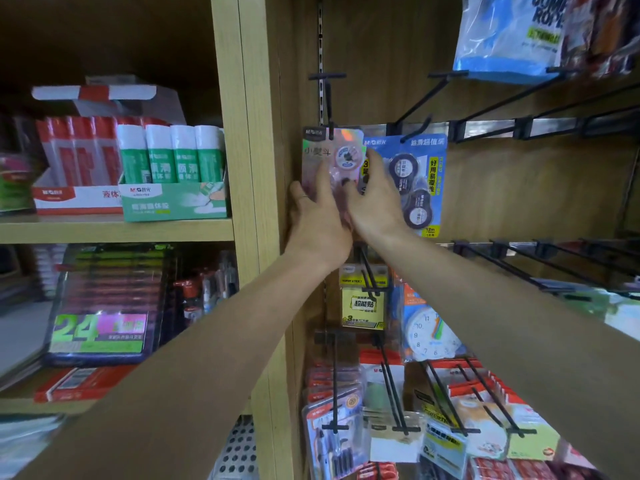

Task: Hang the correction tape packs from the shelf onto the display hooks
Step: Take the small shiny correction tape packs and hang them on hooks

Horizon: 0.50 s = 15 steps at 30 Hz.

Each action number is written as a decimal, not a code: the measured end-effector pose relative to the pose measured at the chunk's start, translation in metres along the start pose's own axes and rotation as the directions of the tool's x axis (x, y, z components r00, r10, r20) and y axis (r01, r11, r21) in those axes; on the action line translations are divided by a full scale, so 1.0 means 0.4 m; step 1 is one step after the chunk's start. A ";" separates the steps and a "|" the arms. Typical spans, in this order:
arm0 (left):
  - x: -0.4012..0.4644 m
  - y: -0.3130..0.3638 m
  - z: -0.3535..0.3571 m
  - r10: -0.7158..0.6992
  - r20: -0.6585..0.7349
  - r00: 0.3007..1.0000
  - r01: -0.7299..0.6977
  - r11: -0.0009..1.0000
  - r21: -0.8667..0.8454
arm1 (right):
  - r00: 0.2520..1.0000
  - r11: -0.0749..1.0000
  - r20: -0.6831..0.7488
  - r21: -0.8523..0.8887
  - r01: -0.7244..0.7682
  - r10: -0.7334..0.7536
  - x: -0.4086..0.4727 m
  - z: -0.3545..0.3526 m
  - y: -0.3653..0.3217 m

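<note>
A wooden display panel is filling the right side, carrying black display hooks on metal rails. To its left, a wooden shelf is holding a green box of glue sticks and a red box of liquid glue. Lower down, hooks are carrying packs of sticky notes and other stationery. A blue correction tape pack is hanging from a hook, showing 3 dark tape rollers. Just beside it on the left, a pink correction tape pack is sitting at the hook, its top edge level with the hook's tip. The left hand is pressing this pink pack with fingers spread wide and straight. The right hand is lying flat across both packs, fingers extended and relaxed.
</note>
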<state>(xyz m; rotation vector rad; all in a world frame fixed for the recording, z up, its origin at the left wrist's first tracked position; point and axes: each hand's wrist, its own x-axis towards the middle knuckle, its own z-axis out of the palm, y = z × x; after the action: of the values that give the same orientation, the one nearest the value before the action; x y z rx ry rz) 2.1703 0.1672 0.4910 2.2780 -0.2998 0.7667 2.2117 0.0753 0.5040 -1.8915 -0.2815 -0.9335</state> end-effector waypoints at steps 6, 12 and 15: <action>-0.004 -0.008 0.014 0.093 -0.074 0.993 -0.080 0.983 0.166 | 0.981 0.982 -0.050 -0.044 0.185 -0.187 -0.002 -0.018 0.030; 0.025 -0.001 0.002 0.035 0.004 0.999 -0.035 0.982 0.183 | 0.986 0.979 0.030 -0.120 0.165 -0.163 0.033 0.001 0.038; 0.024 0.003 -0.007 0.009 0.055 0.998 -0.018 0.987 0.158 | 0.988 0.980 0.094 -0.142 0.137 -0.124 0.035 -0.007 0.028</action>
<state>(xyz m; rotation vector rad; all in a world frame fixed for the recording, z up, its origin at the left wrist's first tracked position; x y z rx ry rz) 2.1763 0.1685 0.4991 2.4518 -0.2889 0.7602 2.2261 0.0646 0.5073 -2.0725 -0.4016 -0.9857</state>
